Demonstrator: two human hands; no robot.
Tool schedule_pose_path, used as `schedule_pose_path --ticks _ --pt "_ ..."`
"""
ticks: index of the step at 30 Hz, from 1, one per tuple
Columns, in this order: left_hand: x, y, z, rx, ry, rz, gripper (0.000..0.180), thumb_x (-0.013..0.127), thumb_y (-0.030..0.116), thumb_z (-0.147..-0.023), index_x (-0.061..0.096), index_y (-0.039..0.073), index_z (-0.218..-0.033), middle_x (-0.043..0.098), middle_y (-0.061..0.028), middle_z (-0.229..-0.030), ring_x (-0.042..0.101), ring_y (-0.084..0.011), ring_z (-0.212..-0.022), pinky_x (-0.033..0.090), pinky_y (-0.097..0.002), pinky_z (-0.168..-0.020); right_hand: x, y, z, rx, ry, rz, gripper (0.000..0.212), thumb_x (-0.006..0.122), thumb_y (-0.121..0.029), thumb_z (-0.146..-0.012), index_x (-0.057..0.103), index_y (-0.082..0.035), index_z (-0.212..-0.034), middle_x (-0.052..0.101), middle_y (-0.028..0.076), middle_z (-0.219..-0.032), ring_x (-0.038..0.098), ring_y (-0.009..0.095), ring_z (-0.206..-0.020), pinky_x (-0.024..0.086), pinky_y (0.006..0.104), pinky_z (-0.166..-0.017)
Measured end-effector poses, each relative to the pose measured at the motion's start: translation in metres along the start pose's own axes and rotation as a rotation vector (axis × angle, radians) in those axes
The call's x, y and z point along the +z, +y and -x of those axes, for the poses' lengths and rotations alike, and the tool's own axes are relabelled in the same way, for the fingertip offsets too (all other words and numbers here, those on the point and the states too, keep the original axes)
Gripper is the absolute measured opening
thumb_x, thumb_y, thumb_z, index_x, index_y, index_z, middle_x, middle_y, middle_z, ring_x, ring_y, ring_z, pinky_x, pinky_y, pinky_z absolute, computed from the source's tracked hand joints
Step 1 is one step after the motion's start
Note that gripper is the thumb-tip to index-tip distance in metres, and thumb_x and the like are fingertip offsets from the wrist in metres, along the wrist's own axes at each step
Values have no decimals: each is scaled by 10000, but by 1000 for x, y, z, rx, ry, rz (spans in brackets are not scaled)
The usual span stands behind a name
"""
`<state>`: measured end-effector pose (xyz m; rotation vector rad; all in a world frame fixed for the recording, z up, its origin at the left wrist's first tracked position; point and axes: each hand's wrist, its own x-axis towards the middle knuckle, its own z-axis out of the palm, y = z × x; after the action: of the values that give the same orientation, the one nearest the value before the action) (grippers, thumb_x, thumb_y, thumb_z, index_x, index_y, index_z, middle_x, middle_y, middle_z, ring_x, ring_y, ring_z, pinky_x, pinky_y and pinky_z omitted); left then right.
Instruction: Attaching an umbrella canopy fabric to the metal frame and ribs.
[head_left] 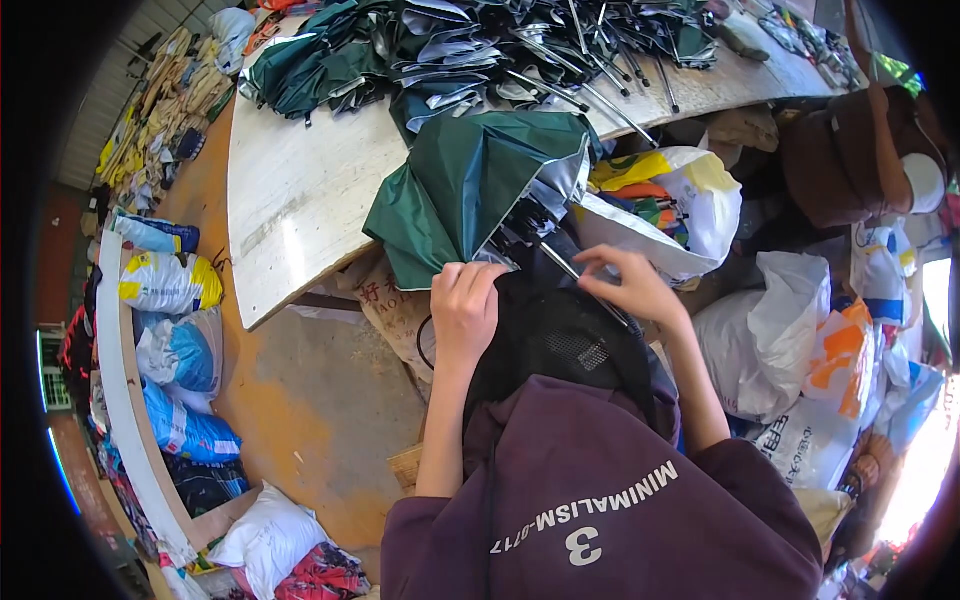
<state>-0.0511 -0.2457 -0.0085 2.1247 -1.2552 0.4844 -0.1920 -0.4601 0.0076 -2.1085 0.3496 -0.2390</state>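
A partly folded umbrella (455, 190), dark green outside and silver inside, lies across my lap and the table's front edge. Its ribs (525, 220) and metal shaft (559, 262) point down toward me. With fingers pinched together, my left hand (465, 312) grips the canopy's lower edge. My right hand (635, 285) hovers beside the shaft, its fingers loosely bent and apart; no firm hold on anything shows there. Black mesh fabric (570, 350) lies beneath the shaft, on my lap.
A pale table (300, 200) ahead carries a heap of green and silver umbrellas (440, 50) with shafts sticking out. An open white and yellow bag (705, 215) holds colourful items at my right. Several stuffed plastic bags (765, 330) crowd that side. More bags (185, 340) line the left.
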Motion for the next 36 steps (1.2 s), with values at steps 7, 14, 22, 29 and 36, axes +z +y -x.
schedule_pose_path --ticks 7,14,22,29,36 --pt "33 -6 12 -26 -47 -203 145 747 117 -781 690 127 -914 630 7 -908 550 -215 -853 414 -344 -820 8 -19 5 194 -133 -217 246 641 -119 -920 667 6 -1130 690 62 -807 602 148 -719 470 260 -723" --pt "25 -16 23 2 84 -267 126 764 136 -790 683 142 -886 627 24 -930 558 -196 -887 401 -333 -846 5 -17 10 169 -55 -191 211 641 -87 -908 672 -5 -1099 694 68 -772 623 178 -670 483 279 -699" --pt "14 -23 34 63 153 -385 142 771 159 -800 668 141 -896 636 41 -961 560 -172 -916 389 -321 -839 25 -11 23 -32 227 271 303 662 -53 -862 657 -20 -1163 675 116 -981 651 228 -815 489 326 -740" --pt "14 -17 31 1 126 -296 145 765 137 -792 670 133 -901 665 35 -976 567 -179 -898 394 -326 -844 74 -56 -4 -32 -3 -104 359 654 -1 -811 668 26 -1168 703 138 -1064 676 265 -875 521 343 -806" --pt "1 -8 28 -256 -28 10 164 755 104 -794 689 114 -944 697 5 -949 577 -198 -873 405 -336 -860 93 -40 -24 60 -83 -255 344 622 22 -803 697 53 -1137 749 121 -1021 701 224 -863 539 321 -817"
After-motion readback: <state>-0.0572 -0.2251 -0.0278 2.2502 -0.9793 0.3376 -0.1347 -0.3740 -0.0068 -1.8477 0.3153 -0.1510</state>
